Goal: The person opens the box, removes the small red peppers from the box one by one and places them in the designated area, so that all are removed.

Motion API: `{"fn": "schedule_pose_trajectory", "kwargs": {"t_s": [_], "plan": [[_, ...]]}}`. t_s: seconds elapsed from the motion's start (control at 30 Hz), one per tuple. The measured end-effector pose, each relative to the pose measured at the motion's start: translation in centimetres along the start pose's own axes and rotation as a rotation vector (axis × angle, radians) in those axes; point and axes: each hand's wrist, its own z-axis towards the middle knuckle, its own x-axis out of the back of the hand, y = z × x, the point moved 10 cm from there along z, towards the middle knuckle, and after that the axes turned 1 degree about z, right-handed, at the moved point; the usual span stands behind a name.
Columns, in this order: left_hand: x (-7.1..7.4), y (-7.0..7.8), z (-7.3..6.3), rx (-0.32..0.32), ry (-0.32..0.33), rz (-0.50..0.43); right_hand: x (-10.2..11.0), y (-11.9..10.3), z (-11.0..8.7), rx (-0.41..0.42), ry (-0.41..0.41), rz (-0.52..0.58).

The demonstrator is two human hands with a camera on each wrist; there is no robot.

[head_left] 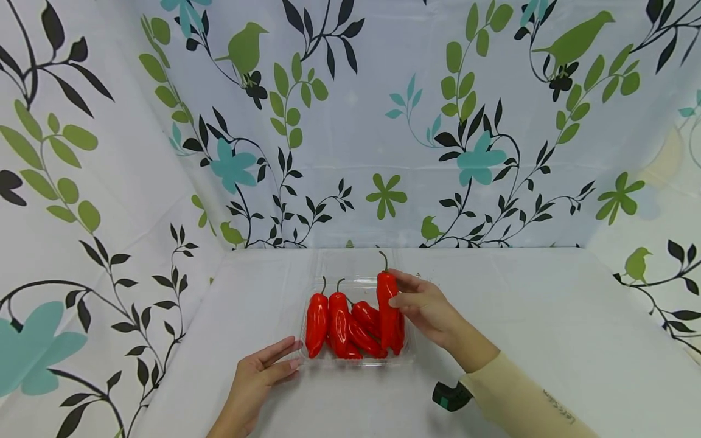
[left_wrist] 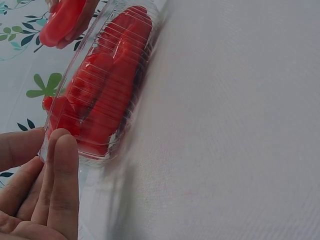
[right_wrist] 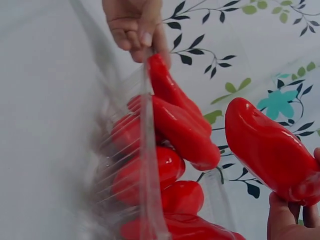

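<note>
- In my head view, the right hand (head_left: pixel 427 308) is gripping a red pepper (head_left: pixel 387 310), stem up, over the right end of the clear tray (head_left: pixel 358 363).
- My right wrist view is showing a gap between them that the head view is hiding, but is cutting off that hand.
- The left hand (left_wrist: pixel 59 187) is pinching the tray's rim.
- Overlap is keeping me from counting the other peppers (head_left: pixel 338 325).

Beige R sleeve (head_left: pixel 523 392), dk script (head_left: pixel 558 406); blk wrist cam (head_left: pixel 451 396).
</note>
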Motion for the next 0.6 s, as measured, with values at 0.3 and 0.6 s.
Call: {"fn": "schedule_pose_trajectory", "kwargs": {"t_s": [0.3,0.6], "plan": [[0.0,0.1,0.0,0.001,-0.003,-0.024,0.8,-1.4,-0.3,0.000,-0.012,0.126],[0.0,0.0,-0.1,0.009,0.007,-0.011,1.6,-2.2,-0.4,0.023,-0.016,0.161]]}}
